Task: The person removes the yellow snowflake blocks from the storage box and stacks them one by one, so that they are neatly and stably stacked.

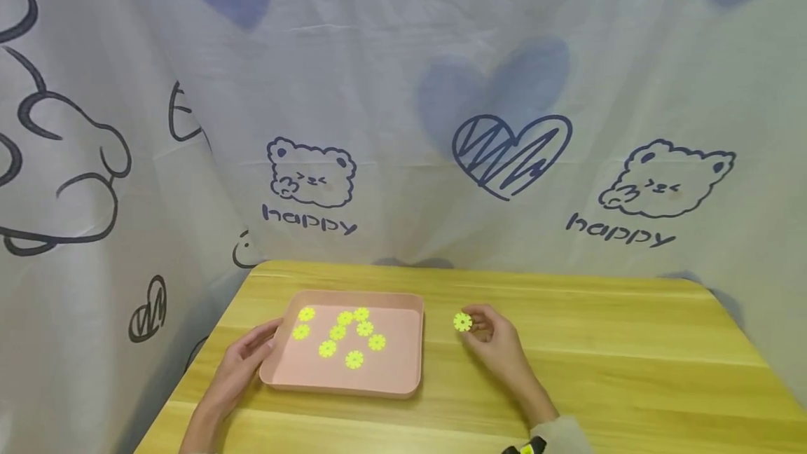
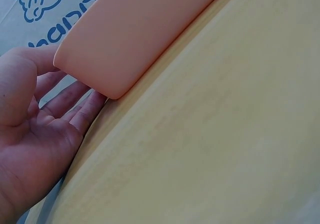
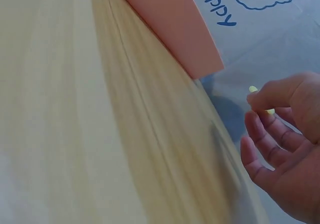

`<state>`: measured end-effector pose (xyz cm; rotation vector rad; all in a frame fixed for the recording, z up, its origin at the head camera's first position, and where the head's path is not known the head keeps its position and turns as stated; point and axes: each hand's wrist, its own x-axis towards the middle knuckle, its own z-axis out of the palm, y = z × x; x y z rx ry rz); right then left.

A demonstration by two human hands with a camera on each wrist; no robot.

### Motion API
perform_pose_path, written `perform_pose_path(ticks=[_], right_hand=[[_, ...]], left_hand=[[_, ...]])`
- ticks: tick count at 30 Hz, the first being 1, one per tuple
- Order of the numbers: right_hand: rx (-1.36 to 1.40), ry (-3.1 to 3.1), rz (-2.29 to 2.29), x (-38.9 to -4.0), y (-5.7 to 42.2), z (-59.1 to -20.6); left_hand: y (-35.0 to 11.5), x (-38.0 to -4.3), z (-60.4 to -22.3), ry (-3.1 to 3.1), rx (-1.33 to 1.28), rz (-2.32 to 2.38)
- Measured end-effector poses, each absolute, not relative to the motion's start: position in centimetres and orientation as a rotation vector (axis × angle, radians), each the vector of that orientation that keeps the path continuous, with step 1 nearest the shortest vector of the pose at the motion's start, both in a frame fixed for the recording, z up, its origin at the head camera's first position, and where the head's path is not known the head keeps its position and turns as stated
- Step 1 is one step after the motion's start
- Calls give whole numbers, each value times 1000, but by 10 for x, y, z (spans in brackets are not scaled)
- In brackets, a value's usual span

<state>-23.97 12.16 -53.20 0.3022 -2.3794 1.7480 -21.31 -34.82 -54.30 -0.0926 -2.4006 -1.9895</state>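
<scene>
A yellow snowflake building disc (image 1: 462,321) is pinched between the thumb and fingers of my right hand (image 1: 498,345), held in the air to the right of the tray. In the right wrist view only slivers of that disc (image 3: 253,89) show past the thumb; the other fingers are loosely bent. My left hand (image 1: 242,363) rests against the left side of a pink tray (image 1: 340,392), its thumb and fingers touching the outer wall. In the left wrist view, the fingers (image 2: 87,111) reach the tray's corner (image 2: 100,74). Several matching yellow discs (image 1: 338,333) lie scattered in the tray.
The tray stands on a light wooden table (image 1: 605,356), left of its middle. Behind and to the left hangs a pale curtain (image 1: 403,111) printed with hearts, bears and lettering. The right wrist wears a dark band (image 1: 526,448).
</scene>
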Motion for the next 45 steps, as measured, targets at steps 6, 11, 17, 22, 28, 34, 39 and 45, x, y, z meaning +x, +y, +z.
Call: perform_pose_path(ticks=[6,11,17,22,28,34,39,45], right_hand=[[308,-2369,1755,-243,120,-543],[287,-2413,1705,-243,122,-547],[244,-2500,1657,-248,127,-547],[226,-2543,1609,-252,131,-548],[193,-2579,1563,-251,137,-548],[222,-2628,1516,-249,139,-544],[212,-2688,1479,-249,141,-541],[244,-2713,1448,-249,143,-538]], left_hand=[[-352,-213,-544,-2411,-108,-1972],[-352,-212,-544,-2400,-118,-1988],[-351,-212,-542,-2394,-118,-1993],[-352,-211,-543,-2376,-133,-1993],[-351,-211,-543,-2375,-136,-1984],[-348,-215,-541,-2406,-114,-1969],[-347,-216,-543,-2405,-116,-1989],[-349,-213,-545,-2389,-90,-1992]])
